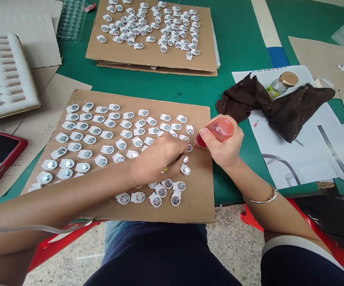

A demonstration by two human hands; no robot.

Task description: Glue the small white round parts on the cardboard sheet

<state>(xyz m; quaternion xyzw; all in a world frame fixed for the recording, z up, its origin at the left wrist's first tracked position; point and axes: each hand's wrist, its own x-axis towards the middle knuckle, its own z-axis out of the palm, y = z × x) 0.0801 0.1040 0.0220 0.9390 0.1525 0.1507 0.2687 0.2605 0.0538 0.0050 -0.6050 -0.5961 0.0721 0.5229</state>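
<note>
My right hand (227,145) is wrapped round a soft, see-through squeeze bottle (219,129) with red liquid in it. The bottle is tipped, its narrow end pointing left at one of the small white parts at the right of a cardboard sheet (201,198). Just left of it, my left hand (160,157) is closed above the sheet, its fingertips pinched near that same part. A small yellowish end shows under this hand, but what it belongs to is hidden. Rows of small white tabs with round metal discs (126,134) lie on the sheet, some covered by my left hand and forearm.
Behind, a stack of cardboard (151,59) carries many more such parts. A white foam tray (8,79) and a red-cased phone (2,155) lie at left. At right are a dark cloth (297,111), a gold-lidded jar (288,79) and a printed sheet (309,167).
</note>
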